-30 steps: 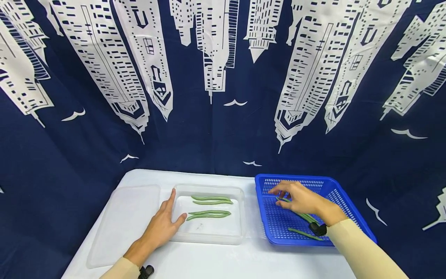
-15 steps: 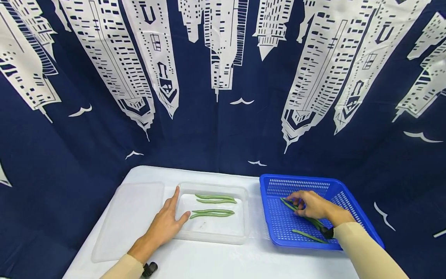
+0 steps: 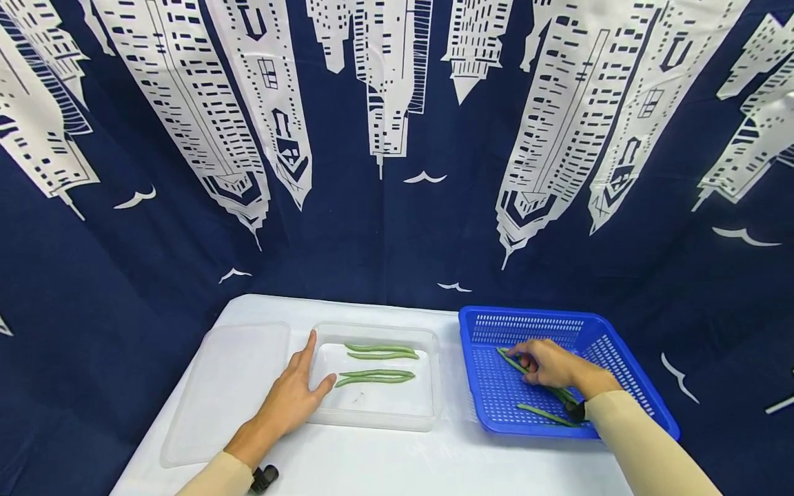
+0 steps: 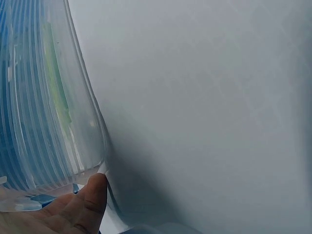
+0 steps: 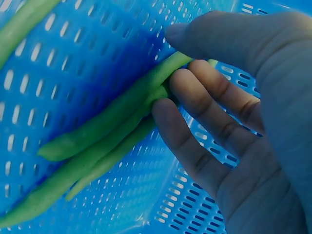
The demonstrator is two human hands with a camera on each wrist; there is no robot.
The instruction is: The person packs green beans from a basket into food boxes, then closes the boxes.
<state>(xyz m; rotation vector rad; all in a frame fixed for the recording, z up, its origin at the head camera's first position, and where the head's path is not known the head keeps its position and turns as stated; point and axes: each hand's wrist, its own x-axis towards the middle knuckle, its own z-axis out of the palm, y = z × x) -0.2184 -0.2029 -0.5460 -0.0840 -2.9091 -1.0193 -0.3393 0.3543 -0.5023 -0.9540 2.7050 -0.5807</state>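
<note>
My left hand (image 3: 288,399) spreads its thumb and forefinger over the left edge of a clear plastic container (image 3: 372,419). In the left wrist view, a fingertip of that hand (image 4: 73,209) touches the container's corner. Two pairs of green beans (image 3: 375,376) lie inside the container. My right hand (image 3: 552,365) reaches into a blue perforated basket (image 3: 527,312). Its fingertips touch a small bunch of green beans (image 5: 112,117); the thumb stands on the other side, with a visible gap. A separate green bean (image 3: 546,415) lies near the basket's front wall.
A translucent flat lid (image 3: 229,393) lies left of the container on the white table (image 3: 446,468). Behind the table hangs a dark blue curtain (image 3: 347,262) with a white skyline print. A strip of table separates container and basket.
My right hand has come down and rightward onto the bunch of beans in the basket, its fingers drawing closer to them. My left hand stays at the container's edge.
</note>
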